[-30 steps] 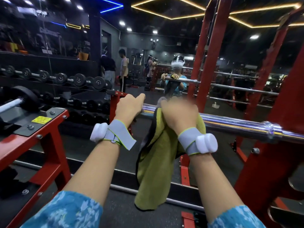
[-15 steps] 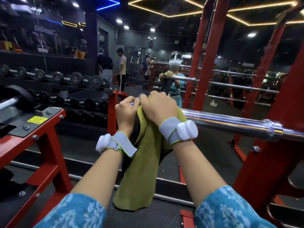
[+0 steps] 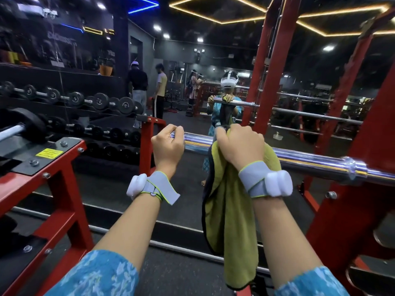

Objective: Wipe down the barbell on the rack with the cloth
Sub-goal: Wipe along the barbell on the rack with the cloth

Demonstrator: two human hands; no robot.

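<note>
- Head camera sat above and behind both forearms (image 3: 132,227), faced forward and slightly down.
- Barbell (image 3: 310,159) crossed mid-frame, near the lens.
- Wide angle took in red rack uprights (image 3: 352,210) on both sides.

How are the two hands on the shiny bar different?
The left hand grips the bare barbell; the right hand grips it through the green cloth. Cloth hangs below the right hand, nothing below the left hand. Both curl over the bar and wear grey wrist straps.
</note>
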